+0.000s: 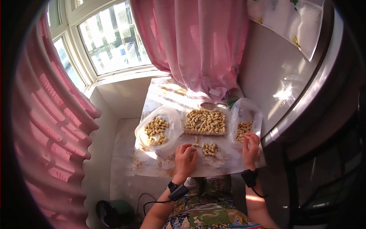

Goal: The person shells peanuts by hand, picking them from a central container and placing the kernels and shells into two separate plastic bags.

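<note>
My left hand (185, 159) is on the table's near side with its fingers curled in. Whatever it may hold is hidden. Just right of it lie a small pile of peanuts in the shell (209, 149) and a few loose ones. My right hand (250, 149) is at the near edge of a clear plastic bag (251, 110), its fingers drawn together beside the peanuts in that bag (243, 129); anything in the pinch is too small to make out. Between the bags, a clear plastic tray (207, 133) holds many peanuts (205, 120). Another plastic bag (173, 118), open on the left, contains peanuts (155, 128).
A flowered cover lies on the table (160, 165). Pink curtains (206, 45) hang behind it, and a wall (274, 68) rises on the right. Dark wrist devices (178, 191) with cables are strapped to both wrists. A dark bin (116, 212) stands on the floor at lower left.
</note>
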`<action>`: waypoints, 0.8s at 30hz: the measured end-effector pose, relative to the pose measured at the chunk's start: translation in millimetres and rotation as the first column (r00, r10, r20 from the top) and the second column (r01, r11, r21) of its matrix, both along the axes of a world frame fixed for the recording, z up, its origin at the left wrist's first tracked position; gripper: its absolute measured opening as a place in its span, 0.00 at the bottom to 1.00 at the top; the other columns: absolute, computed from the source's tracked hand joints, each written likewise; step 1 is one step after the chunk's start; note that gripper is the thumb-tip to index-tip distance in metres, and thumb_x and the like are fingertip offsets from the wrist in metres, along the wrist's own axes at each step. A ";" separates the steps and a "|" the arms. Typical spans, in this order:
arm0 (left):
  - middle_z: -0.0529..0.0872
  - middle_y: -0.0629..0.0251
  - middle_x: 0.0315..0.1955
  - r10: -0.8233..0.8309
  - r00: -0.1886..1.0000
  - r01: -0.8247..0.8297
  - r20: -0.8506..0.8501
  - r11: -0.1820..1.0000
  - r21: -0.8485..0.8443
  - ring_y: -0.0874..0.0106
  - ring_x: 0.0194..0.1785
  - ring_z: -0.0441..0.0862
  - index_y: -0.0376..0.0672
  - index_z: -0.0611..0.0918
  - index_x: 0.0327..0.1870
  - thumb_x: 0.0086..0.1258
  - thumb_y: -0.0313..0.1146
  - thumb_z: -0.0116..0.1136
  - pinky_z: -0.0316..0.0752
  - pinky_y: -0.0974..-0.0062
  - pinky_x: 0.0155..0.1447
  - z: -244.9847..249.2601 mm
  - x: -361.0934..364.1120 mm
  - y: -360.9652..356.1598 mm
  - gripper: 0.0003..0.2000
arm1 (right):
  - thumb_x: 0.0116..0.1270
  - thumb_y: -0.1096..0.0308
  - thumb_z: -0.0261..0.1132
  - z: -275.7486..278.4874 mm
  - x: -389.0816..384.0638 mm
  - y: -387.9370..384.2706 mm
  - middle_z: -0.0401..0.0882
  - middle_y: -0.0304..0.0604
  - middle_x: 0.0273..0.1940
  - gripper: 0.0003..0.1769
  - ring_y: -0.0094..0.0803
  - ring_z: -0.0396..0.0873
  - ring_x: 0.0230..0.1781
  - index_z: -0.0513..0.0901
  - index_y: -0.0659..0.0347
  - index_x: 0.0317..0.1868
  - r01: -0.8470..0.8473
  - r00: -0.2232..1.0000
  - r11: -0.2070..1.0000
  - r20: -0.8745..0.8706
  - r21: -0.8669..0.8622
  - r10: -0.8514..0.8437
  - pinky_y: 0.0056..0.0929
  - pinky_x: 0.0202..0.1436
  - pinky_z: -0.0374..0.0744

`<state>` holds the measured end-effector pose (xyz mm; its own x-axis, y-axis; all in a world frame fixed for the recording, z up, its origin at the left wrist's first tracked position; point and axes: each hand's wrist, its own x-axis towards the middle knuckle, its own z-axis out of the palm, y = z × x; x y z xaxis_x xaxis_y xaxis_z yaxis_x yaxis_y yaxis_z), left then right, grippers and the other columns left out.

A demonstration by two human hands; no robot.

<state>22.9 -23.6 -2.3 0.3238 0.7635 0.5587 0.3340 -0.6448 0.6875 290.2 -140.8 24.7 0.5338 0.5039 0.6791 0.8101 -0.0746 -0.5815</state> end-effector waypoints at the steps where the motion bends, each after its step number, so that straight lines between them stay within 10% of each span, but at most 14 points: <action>1: 0.86 0.59 0.50 0.006 1.000 -0.006 -0.001 1.000 0.002 0.54 0.55 0.81 0.42 0.86 0.41 0.65 0.26 0.71 0.78 0.58 0.57 0.6 -0.3 0.1 0.06 | 0.73 0.70 0.71 0.2 -1.3 -0.3 0.86 0.45 0.51 0.06 0.45 0.78 0.58 0.86 0.65 0.42 -0.009 1.000 1.000 -0.018 0.015 0.009 0.42 0.64 0.77; 24: 0.86 0.58 0.49 0.009 1.000 -0.009 0.004 1.000 -0.010 0.55 0.55 0.81 0.41 0.86 0.41 0.65 0.26 0.71 0.78 0.59 0.57 4.1 -1.7 -0.4 0.06 | 0.75 0.68 0.70 4.2 -1.0 -3.2 0.86 0.46 0.50 0.08 0.45 0.79 0.56 0.85 0.65 0.40 0.034 0.993 0.999 -0.110 0.037 -0.030 0.41 0.63 0.77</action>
